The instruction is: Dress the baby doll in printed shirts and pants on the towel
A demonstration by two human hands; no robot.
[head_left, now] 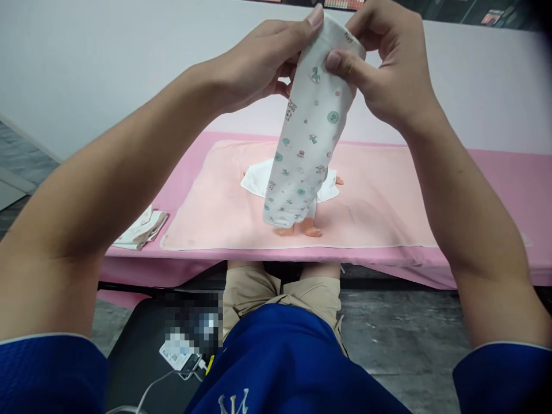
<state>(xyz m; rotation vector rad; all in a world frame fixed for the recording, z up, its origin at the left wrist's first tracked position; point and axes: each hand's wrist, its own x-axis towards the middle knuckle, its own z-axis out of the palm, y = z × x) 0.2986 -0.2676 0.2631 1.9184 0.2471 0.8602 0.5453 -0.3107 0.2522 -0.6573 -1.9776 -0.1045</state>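
Observation:
A white baby garment (307, 129) with small green and pink animal prints hangs in the air, long and narrow like folded pants. My left hand (276, 60) grips its upper left edge, the thumb along the top. At its upper right, my right hand (383, 69) pinches the cloth between thumb and fingers. Below and behind the garment lies a baby doll (311, 228) in a white top (257, 177). Its feet and parts of its hands show; the garment hides its middle, and I cannot see its head.
The doll lies on a peach mat (202, 201) over a table with a pink cover (495, 190). Folded cloths (144, 229) sit at the table's left front. A black chair seat (133, 351) below carries a white device (179, 351) with a cable. A white wall (129, 46) stands behind.

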